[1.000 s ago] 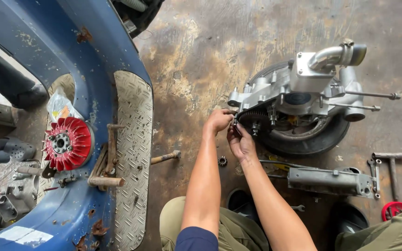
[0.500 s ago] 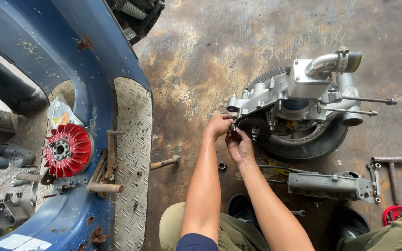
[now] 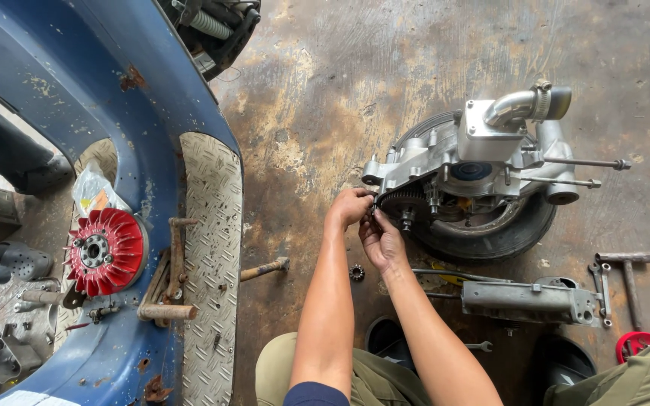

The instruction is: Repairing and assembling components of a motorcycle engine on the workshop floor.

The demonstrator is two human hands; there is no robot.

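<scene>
Both hands, left [image 3: 350, 208] and right [image 3: 380, 239], I see pinched shut on a small part too tiny to identify at the engine casing's [image 3: 445, 162] left edge, where greasy fingers could drop it onto the floor [image 3: 325, 98].

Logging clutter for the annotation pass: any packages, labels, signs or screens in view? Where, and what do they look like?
Plastic bag: crumpled, clear with an orange patch, on the blue scooter body just above the red fan wheel, far left of both hands.
White sticker: pale strip on the scooter body at the bottom left edge, partly cut off.
No signs or screens visible.
</scene>
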